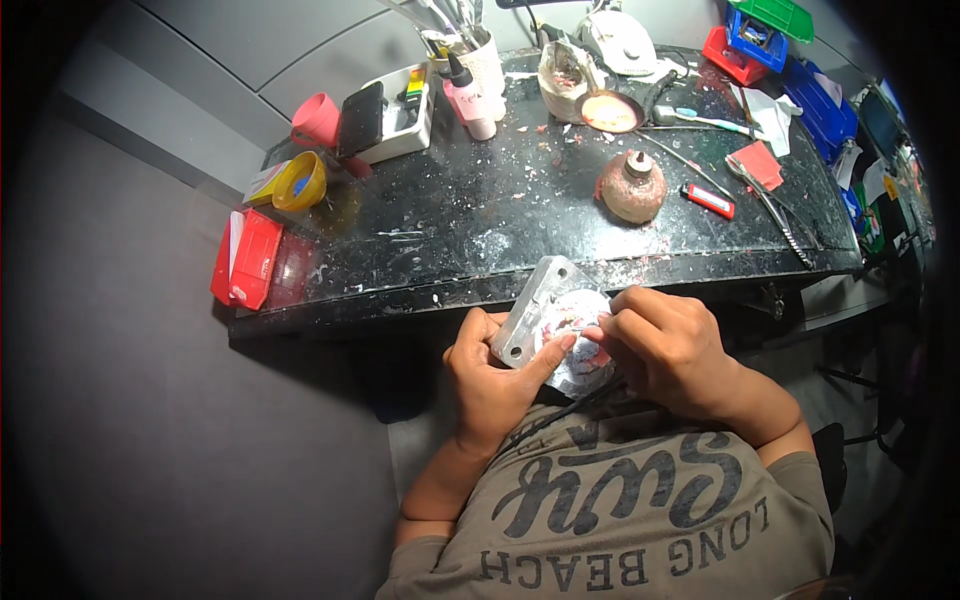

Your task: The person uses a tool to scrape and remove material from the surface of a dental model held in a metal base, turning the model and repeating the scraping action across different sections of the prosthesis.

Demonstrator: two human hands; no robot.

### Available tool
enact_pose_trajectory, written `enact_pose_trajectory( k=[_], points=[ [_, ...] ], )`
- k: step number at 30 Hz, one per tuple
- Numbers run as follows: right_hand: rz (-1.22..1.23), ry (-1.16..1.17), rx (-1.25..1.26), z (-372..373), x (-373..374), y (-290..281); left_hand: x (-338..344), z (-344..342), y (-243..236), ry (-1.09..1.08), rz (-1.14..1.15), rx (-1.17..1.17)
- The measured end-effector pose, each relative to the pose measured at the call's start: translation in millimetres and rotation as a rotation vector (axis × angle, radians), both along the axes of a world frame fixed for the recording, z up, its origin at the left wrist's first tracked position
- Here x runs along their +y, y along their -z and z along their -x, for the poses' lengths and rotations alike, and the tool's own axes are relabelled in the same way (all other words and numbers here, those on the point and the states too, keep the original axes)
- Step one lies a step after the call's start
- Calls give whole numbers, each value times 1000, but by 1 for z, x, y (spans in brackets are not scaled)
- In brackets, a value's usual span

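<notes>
The left hand held a metal flask just in front of the near edge of the dark, speckled surface, its grip clamped on the flask's left side with the thumb laid across the face. The right hand lay against the flask's right side, fingers curled together over the pink-and-white mass inside it; whether they pinched a tool I could not tell. Beyond the flask, on the surface, stood a round brownish pot with a red lighter just right of it, and farther back a pink squeeze bottle. Far left of the flask sat a yellow cup and a red box. The flask hung over the lap, off the surface, so a slip of the left thumb would probably drop it to the floor; hard pressure from the right fingers might crack or smear the mass.
</notes>
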State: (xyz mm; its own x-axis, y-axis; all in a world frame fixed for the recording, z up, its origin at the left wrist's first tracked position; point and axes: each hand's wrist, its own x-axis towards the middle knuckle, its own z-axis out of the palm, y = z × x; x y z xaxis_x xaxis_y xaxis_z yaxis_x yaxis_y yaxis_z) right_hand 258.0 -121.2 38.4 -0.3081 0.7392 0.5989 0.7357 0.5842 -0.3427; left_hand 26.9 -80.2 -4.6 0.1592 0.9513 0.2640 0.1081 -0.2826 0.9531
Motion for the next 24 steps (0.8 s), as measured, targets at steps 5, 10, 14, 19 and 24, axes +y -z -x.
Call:
enact_pose_trajectory(
  k=[5, 10, 14, 19, 24],
  points=[
    [43, -19, 4, -1, 6, -2, 2, 1, 3, 18, 25, -52],
    [-3, -26, -72, 0, 7, -4, 2, 1, 5, 1, 10, -19],
    [-143, 44, -135, 8, 1, 6, 0, -2, 1, -5, 30, -37],
    [-172, 79, -67, 10, 0, 6, 0, -1, 3, -27, 7, -20],
    [-82, 44, -77, 4, -2, 0, 0, -1, 1, -8, -9, -44]
  ],
)
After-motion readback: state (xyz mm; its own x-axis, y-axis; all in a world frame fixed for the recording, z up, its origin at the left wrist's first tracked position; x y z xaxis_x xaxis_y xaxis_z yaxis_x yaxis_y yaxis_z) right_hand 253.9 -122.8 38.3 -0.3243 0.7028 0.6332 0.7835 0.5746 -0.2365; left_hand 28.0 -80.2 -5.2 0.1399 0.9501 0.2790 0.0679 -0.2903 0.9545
